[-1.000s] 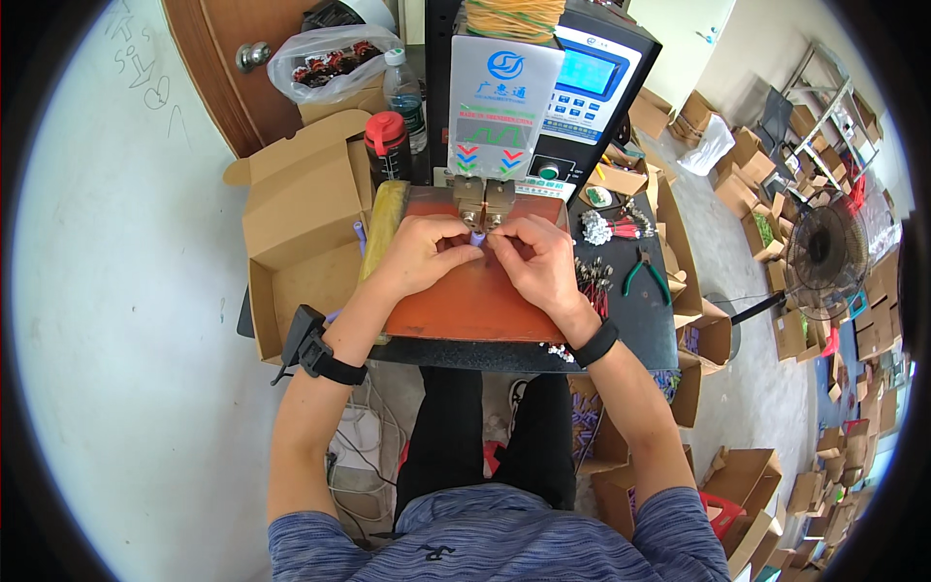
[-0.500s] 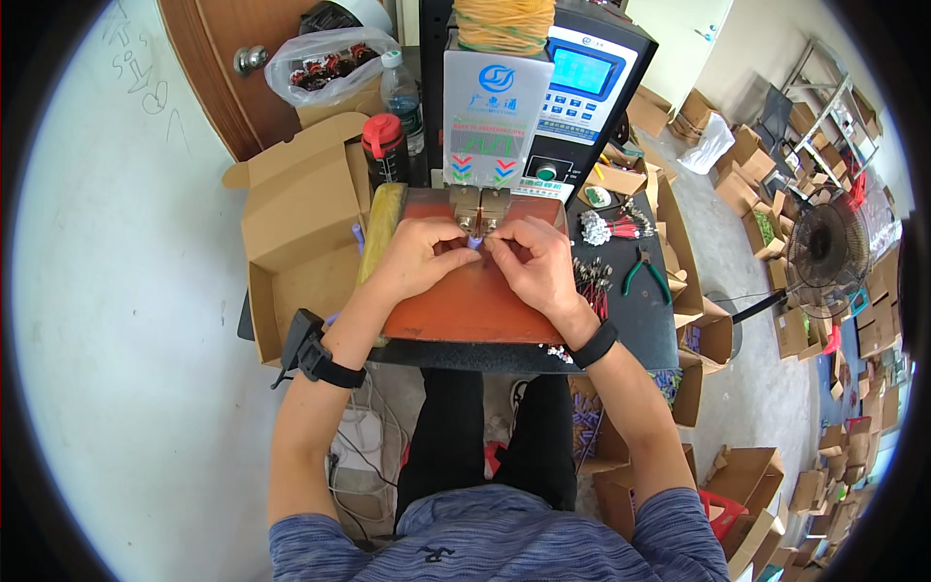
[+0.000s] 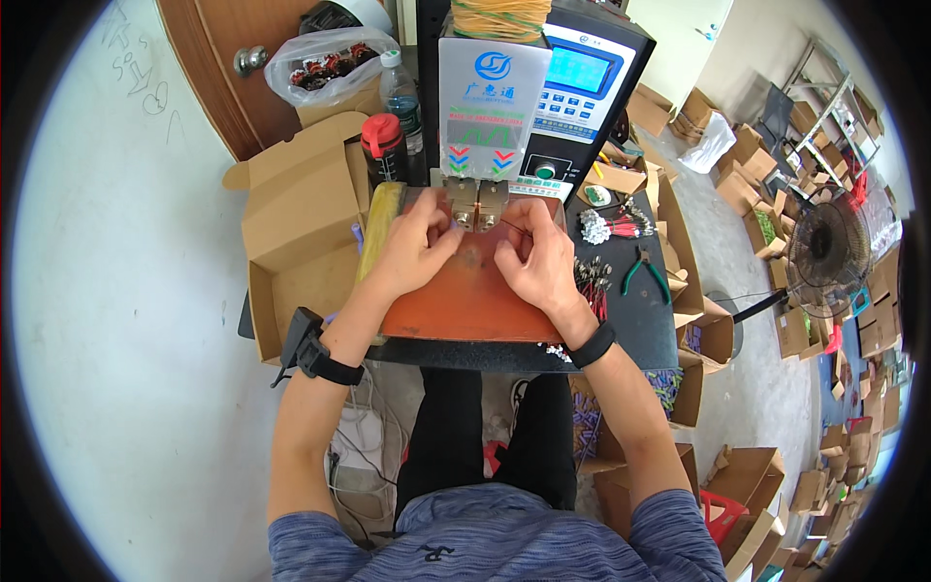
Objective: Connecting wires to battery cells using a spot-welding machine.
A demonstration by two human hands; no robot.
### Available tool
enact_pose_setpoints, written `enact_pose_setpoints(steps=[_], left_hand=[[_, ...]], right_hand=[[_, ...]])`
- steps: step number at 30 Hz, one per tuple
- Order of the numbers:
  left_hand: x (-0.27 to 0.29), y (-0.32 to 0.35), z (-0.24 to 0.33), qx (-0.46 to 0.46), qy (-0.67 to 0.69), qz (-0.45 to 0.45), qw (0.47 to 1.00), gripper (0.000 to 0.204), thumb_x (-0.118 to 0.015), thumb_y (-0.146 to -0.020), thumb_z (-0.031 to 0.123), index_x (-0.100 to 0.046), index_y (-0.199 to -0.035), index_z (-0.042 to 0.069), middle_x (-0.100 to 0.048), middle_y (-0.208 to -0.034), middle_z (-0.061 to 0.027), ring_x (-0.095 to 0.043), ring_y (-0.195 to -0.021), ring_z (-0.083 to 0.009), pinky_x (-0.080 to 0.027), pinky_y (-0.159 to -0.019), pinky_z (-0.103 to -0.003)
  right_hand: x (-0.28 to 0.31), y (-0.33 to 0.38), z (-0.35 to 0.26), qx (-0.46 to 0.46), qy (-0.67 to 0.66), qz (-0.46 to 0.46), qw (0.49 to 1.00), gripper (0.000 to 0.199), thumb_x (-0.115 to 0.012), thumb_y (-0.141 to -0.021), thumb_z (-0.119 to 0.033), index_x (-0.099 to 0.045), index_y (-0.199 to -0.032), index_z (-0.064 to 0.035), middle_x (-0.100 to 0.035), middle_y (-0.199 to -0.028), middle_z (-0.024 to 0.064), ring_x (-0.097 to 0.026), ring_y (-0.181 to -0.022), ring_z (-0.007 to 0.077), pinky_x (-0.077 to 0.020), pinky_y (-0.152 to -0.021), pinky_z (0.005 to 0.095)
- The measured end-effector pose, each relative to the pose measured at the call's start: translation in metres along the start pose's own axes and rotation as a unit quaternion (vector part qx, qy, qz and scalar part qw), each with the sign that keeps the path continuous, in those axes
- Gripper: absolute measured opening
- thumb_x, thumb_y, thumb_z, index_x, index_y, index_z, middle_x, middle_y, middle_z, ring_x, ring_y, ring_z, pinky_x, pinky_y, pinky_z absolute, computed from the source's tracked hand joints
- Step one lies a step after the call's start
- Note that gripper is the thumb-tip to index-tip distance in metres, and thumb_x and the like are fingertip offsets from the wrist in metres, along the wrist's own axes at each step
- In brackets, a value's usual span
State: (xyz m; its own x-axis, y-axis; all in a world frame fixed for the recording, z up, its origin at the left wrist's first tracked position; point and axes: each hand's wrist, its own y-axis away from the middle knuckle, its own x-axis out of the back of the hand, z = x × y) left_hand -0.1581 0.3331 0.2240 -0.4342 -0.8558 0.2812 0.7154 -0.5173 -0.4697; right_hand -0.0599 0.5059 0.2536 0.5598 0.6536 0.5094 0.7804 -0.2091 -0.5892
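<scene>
My left hand (image 3: 417, 247) is closed in a pinch just left of the metal clamp-like tips (image 3: 476, 207) of a bench machine. A bit of a small purple piece (image 3: 453, 225) shows at its fingertips. To the right of those tips, my right hand (image 3: 539, 254) has its thumb and fingers curled together. From its fingers a thin dark wire (image 3: 514, 227) sticks out toward the tips; its far end is hard to make out. Both hands are over an orange board (image 3: 465, 306) in front of the machine (image 3: 490, 107).
Right of the board lie green-handled pliers (image 3: 647, 275), white-ended red wires (image 3: 616, 225) and a bundle of dark-tipped leads (image 3: 590, 281). An open carton (image 3: 301, 228) and a red-lidded bottle (image 3: 384, 150) stand left. A fan (image 3: 827, 257) and many cartons are farther right.
My hands have moved apart from under the machine's tips. The purple piece has gone left with my left hand, while my right hand has shifted slightly right and a wire now shows there.
</scene>
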Motion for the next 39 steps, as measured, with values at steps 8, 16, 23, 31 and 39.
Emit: enact_pose_setpoints(steps=[8,16,23,31,39], left_hand=[[0.005,-0.002,0.016,-0.015,-0.125,-0.098,0.987,0.021,-0.068,-0.083,0.01,-0.063,-0.102,0.003,-0.061,-0.082,-0.0033,-0.054,-0.071,-0.0096,-0.045,-0.063,-0.025],[0.001,-0.002,0.021,-0.113,-0.168,-0.094,0.975,0.018,-0.067,-0.083,0.017,-0.064,-0.096,0.005,-0.06,-0.08,-0.0115,-0.058,-0.079,-0.0307,-0.046,-0.069,-0.04],[0.0,-0.001,0.021,-0.109,-0.164,-0.095,0.976,0.018,-0.066,-0.084,0.018,-0.064,-0.096,0.005,-0.061,-0.083,-0.0115,-0.058,-0.082,-0.0317,-0.046,-0.071,-0.041],[0.001,-0.001,0.026,-0.1,-0.168,-0.103,0.975,0.019,-0.07,-0.081,0.018,-0.065,-0.094,0.004,-0.062,-0.083,-0.0121,-0.06,-0.082,-0.0307,-0.046,-0.071,-0.039],[0.002,0.001,0.025,-0.102,-0.19,-0.096,0.972,0.025,-0.076,-0.076,0.016,-0.069,-0.096,0.004,-0.065,-0.087,-0.0128,-0.062,-0.078,-0.0278,-0.048,-0.069,-0.035]], right_hand=[[0.002,0.001,0.001,0.03,-0.048,0.012,0.998,0.007,-0.065,-0.082,-0.007,-0.067,-0.088,-0.0036,-0.066,-0.079,0.0098,-0.065,-0.068,0.0267,-0.051,-0.06,0.0335],[0.006,0.001,-0.005,0.074,-0.079,-0.003,0.994,0.006,-0.067,-0.08,-0.005,-0.068,-0.086,-0.0024,-0.064,-0.076,0.0091,-0.063,-0.065,0.026,-0.0498,-0.057,0.0321],[0.005,0.0,-0.007,0.076,-0.061,0.004,0.995,0.005,-0.067,-0.079,-0.005,-0.067,-0.084,-0.002,-0.064,-0.076,0.0098,-0.063,-0.066,0.026,-0.0495,-0.057,0.0326],[0.001,0.0,-0.003,0.083,-0.079,0.007,0.993,0.004,-0.066,-0.079,-0.005,-0.066,-0.082,-0.0016,-0.064,-0.076,0.0096,-0.063,-0.065,0.0264,-0.0496,-0.057,0.0327],[0.0,0.002,-0.001,0.059,-0.1,0.007,0.993,0.004,-0.065,-0.08,-0.004,-0.065,-0.082,-0.0015,-0.064,-0.076,0.009,-0.064,-0.061,0.0214,-0.0499,-0.054,0.0293]])
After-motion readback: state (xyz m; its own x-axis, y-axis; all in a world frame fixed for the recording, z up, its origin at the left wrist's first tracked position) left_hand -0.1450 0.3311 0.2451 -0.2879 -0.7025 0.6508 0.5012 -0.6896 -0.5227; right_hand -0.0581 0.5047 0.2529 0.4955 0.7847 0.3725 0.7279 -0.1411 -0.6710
